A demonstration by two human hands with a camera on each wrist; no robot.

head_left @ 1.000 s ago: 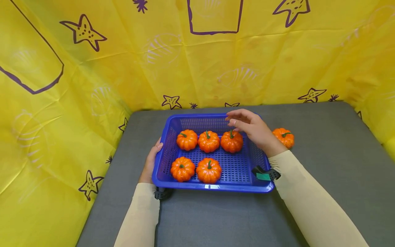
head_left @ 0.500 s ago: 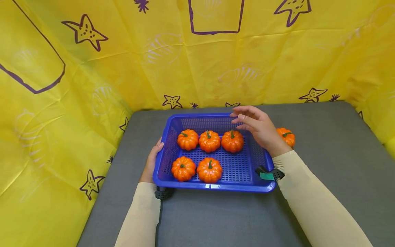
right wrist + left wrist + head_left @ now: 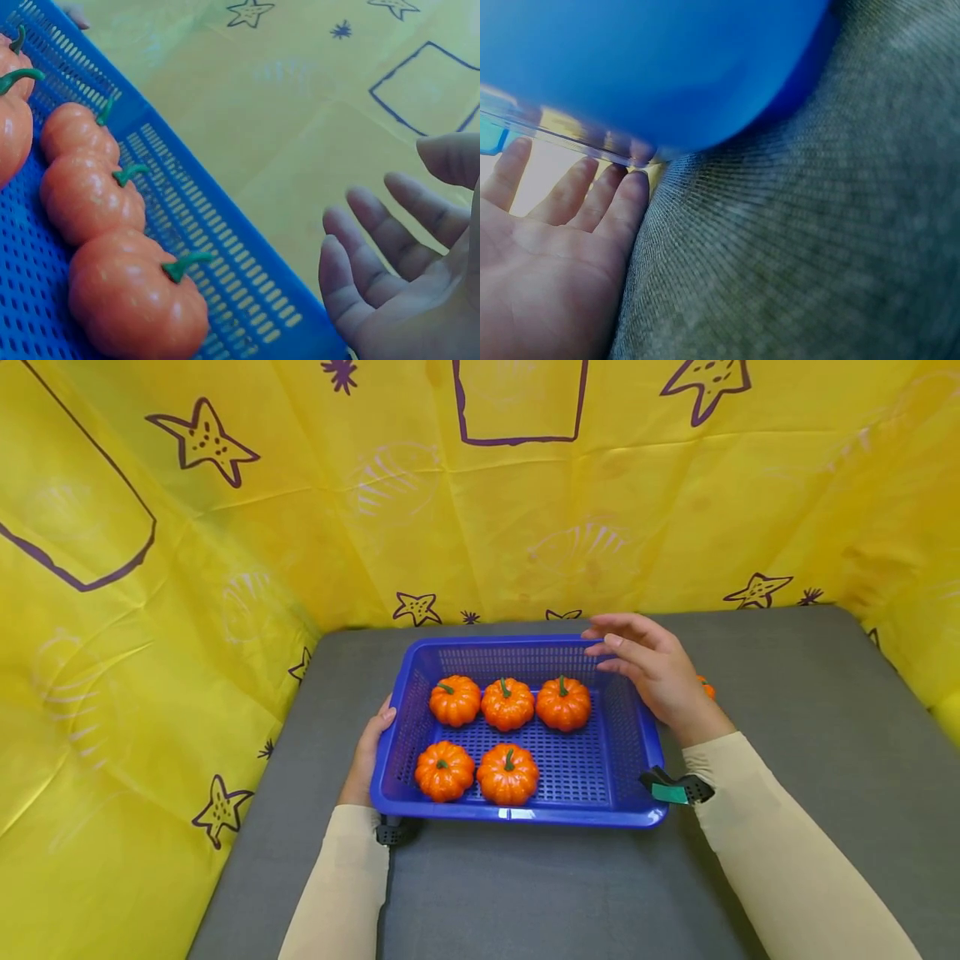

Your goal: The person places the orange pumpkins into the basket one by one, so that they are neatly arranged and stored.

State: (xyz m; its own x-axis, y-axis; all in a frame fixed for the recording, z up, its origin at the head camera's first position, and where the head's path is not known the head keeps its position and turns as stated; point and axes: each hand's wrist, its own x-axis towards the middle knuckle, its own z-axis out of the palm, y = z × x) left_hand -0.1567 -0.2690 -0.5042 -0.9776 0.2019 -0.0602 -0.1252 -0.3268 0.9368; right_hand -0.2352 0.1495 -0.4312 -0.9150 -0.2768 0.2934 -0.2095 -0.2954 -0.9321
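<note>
A blue plastic basket (image 3: 517, 814) with perforated sides lies on the grey table in the head view. Several orange toy pumpkins with green stems are inside: a back row including the right-hand pumpkin (image 3: 563, 704), and a front row including one pumpkin (image 3: 507, 775) near the middle. My left hand (image 3: 366, 758) holds the basket's left rim; in the left wrist view its fingers (image 3: 566, 196) reach up against the basket's side. Above the right rim hovers my right hand (image 3: 654, 672), empty, its fingers spread and loosely bent in the right wrist view.
Another orange pumpkin (image 3: 707, 687) lies on the table right of the basket, mostly hidden behind my right hand. Yellow cloth (image 3: 480, 527) with starfish and fish drawings hangs behind and along the sides of the grey table (image 3: 510, 893).
My right hand has drifted right, from above the back-right pumpkin to the basket's right rim, and now covers more of the outside pumpkin. The left hand and basket stay put.
</note>
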